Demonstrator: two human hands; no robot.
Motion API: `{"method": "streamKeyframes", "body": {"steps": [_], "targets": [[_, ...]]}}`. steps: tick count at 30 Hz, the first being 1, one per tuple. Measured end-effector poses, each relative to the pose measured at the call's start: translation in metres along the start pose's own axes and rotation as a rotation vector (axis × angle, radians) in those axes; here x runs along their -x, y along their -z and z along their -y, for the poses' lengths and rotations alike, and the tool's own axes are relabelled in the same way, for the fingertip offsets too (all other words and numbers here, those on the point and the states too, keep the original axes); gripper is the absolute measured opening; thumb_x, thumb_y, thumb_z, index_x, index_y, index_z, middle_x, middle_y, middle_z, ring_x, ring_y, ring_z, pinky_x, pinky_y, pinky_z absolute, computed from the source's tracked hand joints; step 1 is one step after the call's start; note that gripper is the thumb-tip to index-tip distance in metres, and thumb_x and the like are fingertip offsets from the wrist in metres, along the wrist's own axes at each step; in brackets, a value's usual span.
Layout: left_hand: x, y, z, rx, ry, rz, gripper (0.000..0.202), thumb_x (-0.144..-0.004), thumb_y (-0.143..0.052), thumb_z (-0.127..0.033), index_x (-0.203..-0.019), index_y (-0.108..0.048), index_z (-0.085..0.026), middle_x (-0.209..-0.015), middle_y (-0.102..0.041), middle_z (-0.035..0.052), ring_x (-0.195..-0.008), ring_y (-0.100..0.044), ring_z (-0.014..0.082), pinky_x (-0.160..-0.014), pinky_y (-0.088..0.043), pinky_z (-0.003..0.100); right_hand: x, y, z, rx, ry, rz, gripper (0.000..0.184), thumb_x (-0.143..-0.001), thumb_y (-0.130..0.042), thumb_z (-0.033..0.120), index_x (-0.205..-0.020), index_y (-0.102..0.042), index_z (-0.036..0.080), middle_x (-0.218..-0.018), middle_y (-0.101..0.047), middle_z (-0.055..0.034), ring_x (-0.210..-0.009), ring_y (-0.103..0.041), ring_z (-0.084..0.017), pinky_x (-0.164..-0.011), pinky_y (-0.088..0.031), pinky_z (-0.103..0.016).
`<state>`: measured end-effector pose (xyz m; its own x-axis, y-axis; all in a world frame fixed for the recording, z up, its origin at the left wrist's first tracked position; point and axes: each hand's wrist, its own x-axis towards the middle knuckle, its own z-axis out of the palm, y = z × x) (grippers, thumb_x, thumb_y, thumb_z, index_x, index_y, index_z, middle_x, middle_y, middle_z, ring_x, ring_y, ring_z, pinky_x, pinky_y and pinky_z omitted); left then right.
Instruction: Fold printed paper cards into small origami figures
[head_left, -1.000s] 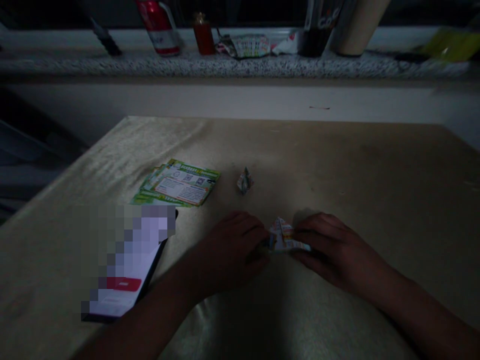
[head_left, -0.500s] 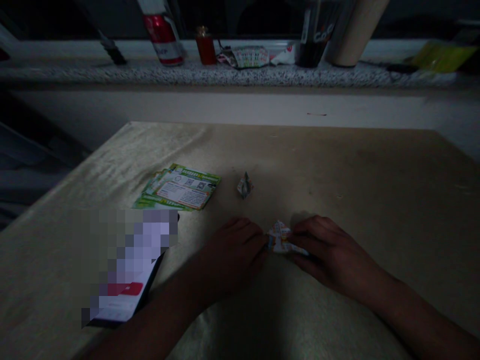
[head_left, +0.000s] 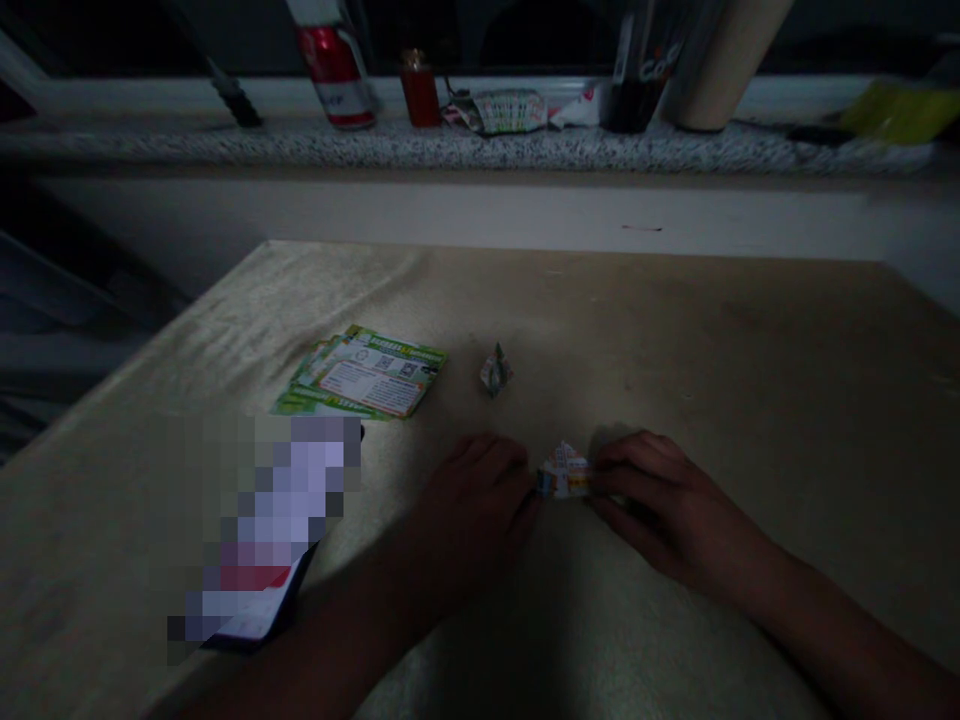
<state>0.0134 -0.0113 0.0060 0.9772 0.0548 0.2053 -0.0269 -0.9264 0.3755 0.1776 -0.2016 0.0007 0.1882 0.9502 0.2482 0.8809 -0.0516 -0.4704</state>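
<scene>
A small piece of folded printed paper [head_left: 566, 472] lies low over the table between my two hands, its upper edge rising to a point. My left hand [head_left: 484, 500] pinches its left end, the fingertips partly hidden behind the knuckles. At the other end, the thumb and fingers of my right hand [head_left: 649, 485] close on the paper's right corner. Farther back stands a small folded paper figure [head_left: 496, 371] with a pointed top, touched by neither hand.
Left of the figure lies a stack of green printed leaflets [head_left: 375, 372]. A phone [head_left: 277, 540], partly pixelated, rests beside my left forearm. On the granite sill [head_left: 300, 150] stand a red can [head_left: 337, 75], a small red bottle [head_left: 420, 90], crumpled packaging [head_left: 510, 110] and a dark cola bottle [head_left: 637, 80].
My right hand has shifted slightly, and the paper's right side now looks tucked in or shorter. The whole view has moved a little, so things sit slightly farther right.
</scene>
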Motion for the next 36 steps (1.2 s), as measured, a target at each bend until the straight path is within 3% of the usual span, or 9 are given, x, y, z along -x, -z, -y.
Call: {"method": "streamKeyframes", "body": {"steps": [3,7,12,16,20,26,33,36], "targets": [[0.0008,-0.0012,-0.0007,0.029,0.037,-0.023,0.012,-0.093,-0.060,-0.020,-0.095,-0.070,-0.016,-0.110,-0.065,0.0088,-0.104,-0.057,0.0232,-0.097,-0.046,0.041,-0.0003,-0.0016,-0.0004,-0.019,-0.027,-0.020,0.013,-0.094,-0.063,0.022,-0.106,-0.069,0.020,-0.106,-0.065,-0.0084,-0.103,-0.059,-0.024,-0.092,-0.050,-0.043],[-0.0002,-0.0022,-0.0041,0.028,0.123,-0.062,0.014,-0.093,-0.060,-0.024,-0.090,-0.072,-0.018,-0.130,-0.060,0.0112,-0.118,-0.053,0.0277,-0.105,-0.040,0.049,-0.0032,-0.0030,0.0006,-0.031,-0.068,-0.049,0.009,-0.094,-0.062,0.021,-0.101,-0.068,0.020,-0.106,-0.063,-0.0087,-0.104,-0.058,-0.025,-0.090,-0.049,-0.044],[-0.0037,-0.0030,-0.0075,0.058,0.224,-0.035,0.016,-0.094,-0.060,-0.028,-0.091,-0.071,-0.017,-0.140,-0.053,0.0126,-0.129,-0.046,0.0308,-0.109,-0.035,0.053,-0.0067,-0.0051,0.0010,-0.047,-0.102,-0.079,0.007,-0.095,-0.060,0.020,-0.092,-0.067,0.022,-0.107,-0.062,-0.0085,-0.105,-0.058,-0.026,-0.088,-0.048,-0.045],[-0.0041,-0.0050,-0.0074,0.060,0.231,-0.024,0.017,-0.095,-0.057,-0.026,-0.092,-0.070,-0.016,-0.143,-0.051,0.0147,-0.131,-0.046,0.0310,-0.109,-0.034,0.054,-0.0052,-0.0049,-0.0003,-0.065,-0.106,-0.068,0.009,-0.093,-0.063,0.021,-0.101,-0.065,0.024,-0.111,-0.063,-0.0080,-0.107,-0.058,-0.026,-0.090,-0.048,-0.044],[-0.0018,-0.0062,-0.0058,0.079,0.236,-0.010,0.016,-0.094,-0.059,-0.030,-0.093,-0.069,-0.017,-0.144,-0.049,0.0132,-0.132,-0.044,0.0308,-0.110,-0.034,0.052,-0.0012,-0.0018,-0.0026,-0.075,-0.132,-0.076,0.025,-0.086,-0.072,0.025,-0.108,-0.060,0.025,-0.112,-0.064,-0.0072,-0.108,-0.058,-0.026,-0.090,-0.048,-0.044],[-0.0005,-0.0037,-0.0059,0.101,0.239,0.009,0.011,-0.086,-0.067,-0.028,-0.092,-0.067,-0.019,-0.146,-0.048,0.0124,-0.134,-0.043,0.0313,-0.111,-0.035,0.050,0.0011,0.0004,-0.0050,-0.027,-0.097,-0.071,0.010,-0.088,-0.072,0.026,-0.092,-0.062,0.024,-0.106,-0.063,-0.0063,-0.103,-0.058,-0.025,-0.088,-0.047,-0.043],[0.0002,-0.0042,-0.0042,0.111,0.220,-0.007,0.009,-0.084,-0.069,-0.026,-0.090,-0.066,-0.019,-0.144,-0.050,0.0109,-0.133,-0.043,0.0297,-0.110,-0.035,0.048,0.0002,0.0018,-0.0064,-0.026,-0.114,-0.078,0.017,-0.086,-0.074,0.029,-0.098,-0.063,0.024,-0.110,-0.062,-0.0072,-0.107,-0.058,-0.026,-0.088,-0.048,-0.043],[0.0004,-0.0030,-0.0035,0.116,0.208,-0.010,0.012,-0.082,-0.071,-0.026,-0.090,-0.065,-0.019,-0.143,-0.052,0.0112,-0.131,-0.045,0.0296,-0.110,-0.036,0.048,0.0015,0.0016,-0.0083,0.003,-0.109,-0.062,0.011,-0.089,-0.070,0.030,-0.098,-0.064,0.025,-0.115,-0.060,-0.0082,-0.113,-0.056,-0.027,-0.091,-0.047,-0.044]]}}
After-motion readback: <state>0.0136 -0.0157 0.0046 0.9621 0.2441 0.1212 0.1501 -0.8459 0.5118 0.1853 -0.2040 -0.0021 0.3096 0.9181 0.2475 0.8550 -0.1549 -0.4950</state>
